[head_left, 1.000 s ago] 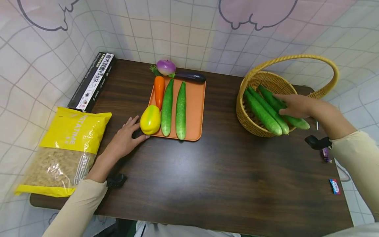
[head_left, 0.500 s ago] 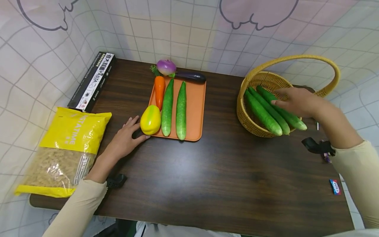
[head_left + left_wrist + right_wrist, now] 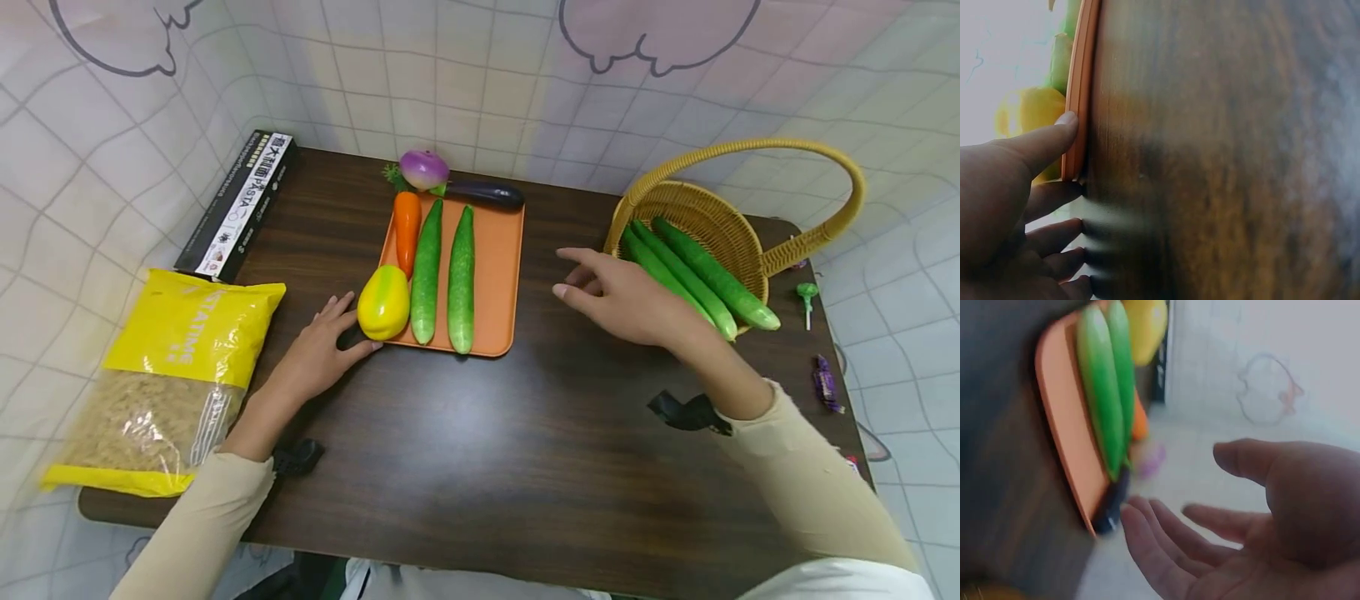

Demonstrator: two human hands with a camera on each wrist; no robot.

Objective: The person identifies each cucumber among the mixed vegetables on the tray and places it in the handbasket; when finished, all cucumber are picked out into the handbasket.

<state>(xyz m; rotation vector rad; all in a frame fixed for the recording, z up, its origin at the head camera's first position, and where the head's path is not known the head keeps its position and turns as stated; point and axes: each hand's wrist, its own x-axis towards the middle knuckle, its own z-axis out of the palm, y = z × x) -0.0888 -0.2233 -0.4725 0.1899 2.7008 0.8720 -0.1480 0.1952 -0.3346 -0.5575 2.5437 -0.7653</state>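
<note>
My left hand [image 3: 318, 354] lies at the near-left corner of an orange tray [image 3: 492, 292]. In the left wrist view its thumb [image 3: 1067, 125] touches the tray's outer edge, and its other fingers reach the table. My right hand [image 3: 618, 296] is in the air between tray and basket, with nothing in it and its fingers loosely bent. On the tray are two cucumbers [image 3: 461, 283], a carrot [image 3: 407, 229] and a yellow pear-shaped fruit or vegetable [image 3: 384, 302]. An eggplant [image 3: 487, 194] and a purple onion-like vegetable [image 3: 424, 170] lie along its far edge.
A wicker basket [image 3: 693, 204] with three cucumbers [image 3: 716, 271] stands on the right. At the left are a yellow pasta bag [image 3: 176, 383] and a black pasta box [image 3: 238, 208]. A green lollipop [image 3: 807, 292] and a purple-wrapped candy [image 3: 827, 383] lie near the right edge.
My right hand has let go of the cucumber in the basket and moved left, out over the table towards the tray. My left hand has stayed at the tray corner.
</note>
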